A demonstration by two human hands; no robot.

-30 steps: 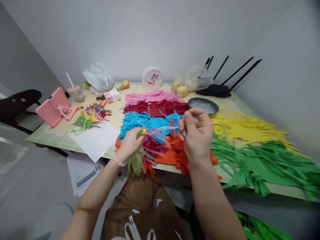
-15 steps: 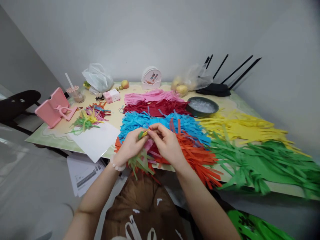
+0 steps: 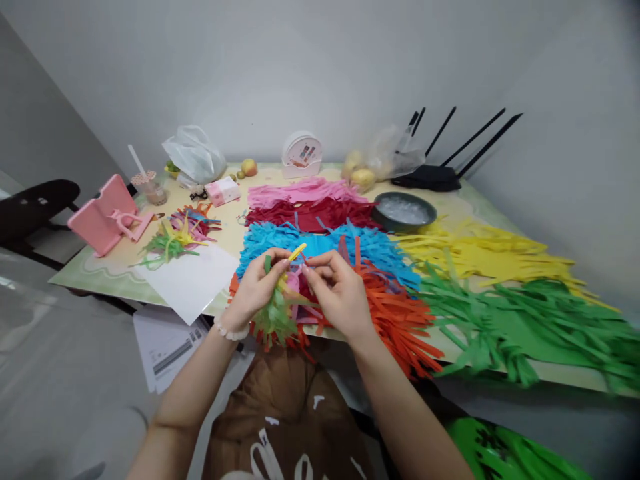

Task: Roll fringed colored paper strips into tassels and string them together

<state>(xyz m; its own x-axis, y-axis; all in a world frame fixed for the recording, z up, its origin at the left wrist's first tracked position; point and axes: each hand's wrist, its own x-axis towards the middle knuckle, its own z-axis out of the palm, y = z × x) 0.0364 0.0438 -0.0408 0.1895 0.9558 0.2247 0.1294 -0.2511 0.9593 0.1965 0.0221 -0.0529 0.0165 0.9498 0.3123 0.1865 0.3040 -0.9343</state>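
Note:
My left hand is closed on a bundle of coloured strips, whose green, yellow and pink ends hang below the fingers. A small yellow loop sticks up above the thumb. Close beside it, the fingertips of my right hand pinch a thin strip; a bit of red and lilac shows there, though the grip itself is partly hidden. Under and behind both hands lie fringed sheets: orange, blue, dark red and pink.
On the right lie yellow and green fringed sheets. A dark bowl and a black router stand behind. To the left are another strip bundle, white paper, a pink stand and a cup.
My hands have come slightly apart. The yellow loop now stands up between them, and more of the bundle shows under my left hand.

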